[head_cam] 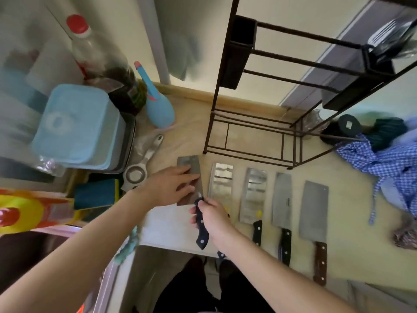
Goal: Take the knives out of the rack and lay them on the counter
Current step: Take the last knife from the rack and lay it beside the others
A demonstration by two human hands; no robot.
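Note:
A dark metal rack [252, 132] stands at the back of the beige counter [352, 218]; I see no knives in it. Several cleavers lie in a row in front of it, blades pointing away from me. My right hand [212, 215] is shut on the black handle of the leftmost cleaver [190, 164]. My left hand [169, 185] rests flat, fingers spread, on that cleaver's blade. To its right lie a shiny cleaver [220, 181], another shiny one [252, 197], a grey one with a black handle [282, 199], and one with a brown wooden handle [314, 213].
A light blue lidded box [79, 125] in a metal tray, a bottle [97, 55], a blue spray bottle [158, 109] and a metal squeezer [142, 163] crowd the left. A blue checked cloth [383, 159] and a dark jar [348, 125] lie at the right.

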